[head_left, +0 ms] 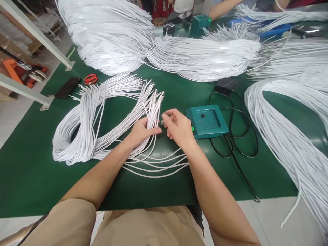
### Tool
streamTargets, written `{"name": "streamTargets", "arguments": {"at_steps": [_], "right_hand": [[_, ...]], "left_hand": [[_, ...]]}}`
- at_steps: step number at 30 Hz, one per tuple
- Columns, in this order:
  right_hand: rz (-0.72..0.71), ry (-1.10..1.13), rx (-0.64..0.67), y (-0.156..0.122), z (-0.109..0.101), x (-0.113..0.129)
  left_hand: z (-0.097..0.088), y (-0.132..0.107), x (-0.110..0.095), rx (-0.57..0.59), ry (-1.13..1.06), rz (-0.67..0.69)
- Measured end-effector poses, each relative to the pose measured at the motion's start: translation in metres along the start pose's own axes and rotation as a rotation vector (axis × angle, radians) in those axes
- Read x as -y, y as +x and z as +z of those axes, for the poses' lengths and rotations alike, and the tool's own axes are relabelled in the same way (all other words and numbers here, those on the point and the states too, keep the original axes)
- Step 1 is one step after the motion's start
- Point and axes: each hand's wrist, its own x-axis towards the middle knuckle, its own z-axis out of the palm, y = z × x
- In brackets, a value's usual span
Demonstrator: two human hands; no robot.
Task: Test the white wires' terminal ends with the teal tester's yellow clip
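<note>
Cable ends are apparently being handled singly. The left hand [140,132] grips a bunch of white cables [152,118] over the green desk [25,184]; the right hand [176,126] pinches a small metallic piece [162,122] just beside it. Fine fingertip control seems called for next. The cables are slender, smooth and bowed, their tips shiny.

A bunch of thin, round white cables [154,114] with silvery metal tips is held together near its ends, which splay and lean away from the wearer. Just right of the bunch, a small silvery metal connector [162,122] is pinched between fingertips. Left of the bunch lies a thick looped white cable coil [88,130]. Nearside, loose white cables [156,177] curve rightward in shallow arcs.
</note>
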Motion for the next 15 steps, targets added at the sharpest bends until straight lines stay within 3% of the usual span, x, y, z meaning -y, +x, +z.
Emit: {"name": "streamTargets", "arguments": {"at_steps": [4, 9, 15], "right_hand": [[-0.047, 0.209, -0.032, 0.007, 0.004, -0.012], [-0.021, 0.345, 0.075, 0.004, 0.012, -0.01], [-0.002, 0.448, 0.039, 0.006, 0.014, -0.01]], "left_hand": [[0.006, -0.006, -0.008, 0.136, -0.034, -0.05], [0.009, -0.005, -0.021, 0.057, -0.275, -0.091], [0.009, -0.007, -0.024, 0.064, -0.193, -0.085]]}}
